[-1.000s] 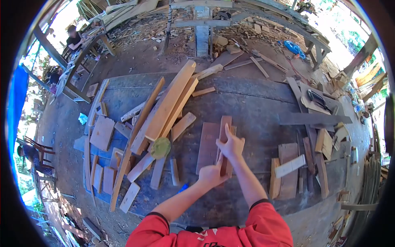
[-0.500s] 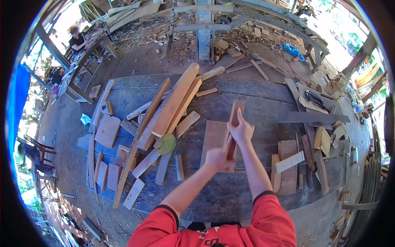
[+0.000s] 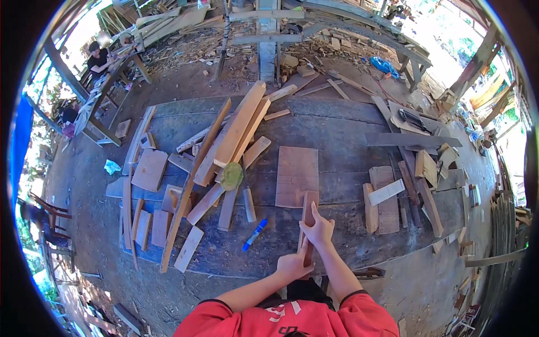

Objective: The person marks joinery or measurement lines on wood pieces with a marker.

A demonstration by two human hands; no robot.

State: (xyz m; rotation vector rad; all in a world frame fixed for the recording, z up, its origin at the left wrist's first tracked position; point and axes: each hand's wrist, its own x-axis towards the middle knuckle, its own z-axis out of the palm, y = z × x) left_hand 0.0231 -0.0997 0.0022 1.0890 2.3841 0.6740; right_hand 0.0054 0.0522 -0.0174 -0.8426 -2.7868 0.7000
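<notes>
A narrow reddish-brown wood piece (image 3: 309, 206) is held between both hands at the table's near edge, its far end by the near edge of a flat rectangular board (image 3: 297, 175). My left hand (image 3: 293, 265) is closed round its near end. Higher up, my right hand (image 3: 319, 229) grips its right side, with the index finger stretched along it. A blue marker (image 3: 255, 235) lies on the table (image 3: 337, 121), left of the hands.
Long planks (image 3: 241, 132) with a round green object (image 3: 231, 176) lie left of centre, among small blocks. More boards (image 3: 386, 199) and a dark-framed tool (image 3: 412, 119) are on the right. Another person (image 3: 99, 60) sits at a bench at the far left.
Both hands have moved nearer my body with the narrow piece, off the flat board. The blue marker now shows on the table. The view has shifted slightly.
</notes>
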